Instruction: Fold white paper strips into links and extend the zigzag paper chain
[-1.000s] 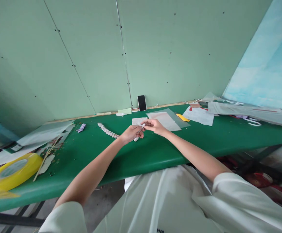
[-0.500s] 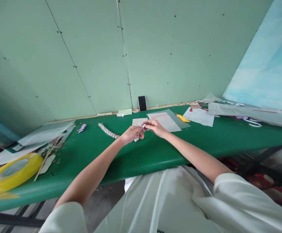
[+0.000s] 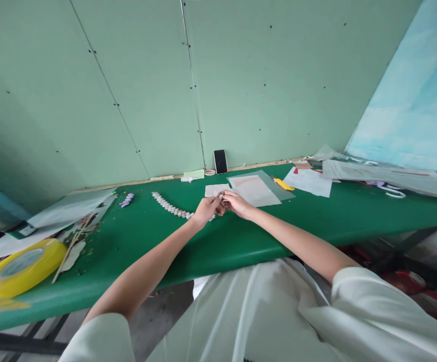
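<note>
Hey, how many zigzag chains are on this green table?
2: the long pale chain, curving toward the left hand and partly hidden by it, and the short purple chain, farther left. More could be hidden under the papers at right.

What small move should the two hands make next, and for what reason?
Perhaps the left hand should hold the pale piece while the right hand presses it flat: both hands meet at it, and the chain nearby looks neatly folded.

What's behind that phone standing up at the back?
The green wall shows above and beside the phone, with a wooden strip along the wall's foot. Whatever is directly behind the phone is covered, so I can't tell.
</note>
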`<action>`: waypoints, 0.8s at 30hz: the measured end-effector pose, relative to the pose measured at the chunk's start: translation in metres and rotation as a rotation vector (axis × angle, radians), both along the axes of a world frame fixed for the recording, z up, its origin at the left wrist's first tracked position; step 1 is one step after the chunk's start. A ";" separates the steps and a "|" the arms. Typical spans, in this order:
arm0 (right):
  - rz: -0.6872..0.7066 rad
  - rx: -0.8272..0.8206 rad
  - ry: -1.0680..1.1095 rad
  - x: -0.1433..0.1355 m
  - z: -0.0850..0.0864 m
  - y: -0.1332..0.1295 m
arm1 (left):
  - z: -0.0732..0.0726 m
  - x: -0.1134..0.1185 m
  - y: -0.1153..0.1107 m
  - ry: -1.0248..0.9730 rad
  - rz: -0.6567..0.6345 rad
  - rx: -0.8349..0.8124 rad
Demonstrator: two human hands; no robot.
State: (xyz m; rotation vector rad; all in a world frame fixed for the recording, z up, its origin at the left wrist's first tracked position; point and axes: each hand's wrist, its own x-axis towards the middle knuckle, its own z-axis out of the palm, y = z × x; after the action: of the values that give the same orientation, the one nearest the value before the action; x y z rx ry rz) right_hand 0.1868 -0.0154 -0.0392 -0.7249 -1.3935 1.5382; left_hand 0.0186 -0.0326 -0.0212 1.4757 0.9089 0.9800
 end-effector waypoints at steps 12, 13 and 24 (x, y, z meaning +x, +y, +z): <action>-0.070 0.110 0.067 0.003 0.005 -0.002 | 0.005 0.001 -0.010 0.203 0.005 0.198; -0.078 0.147 0.049 0.004 0.006 -0.003 | 0.006 0.001 -0.010 0.195 0.008 0.206; -0.242 0.504 -0.249 0.015 0.015 -0.009 | 0.007 -0.002 -0.007 0.076 -0.045 0.193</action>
State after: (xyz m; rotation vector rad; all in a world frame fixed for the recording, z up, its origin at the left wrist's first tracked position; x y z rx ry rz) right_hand 0.2017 -0.0247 -0.0245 -0.7493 -1.7178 0.8761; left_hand 0.0170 -0.0397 -0.0141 1.6984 0.8494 1.0061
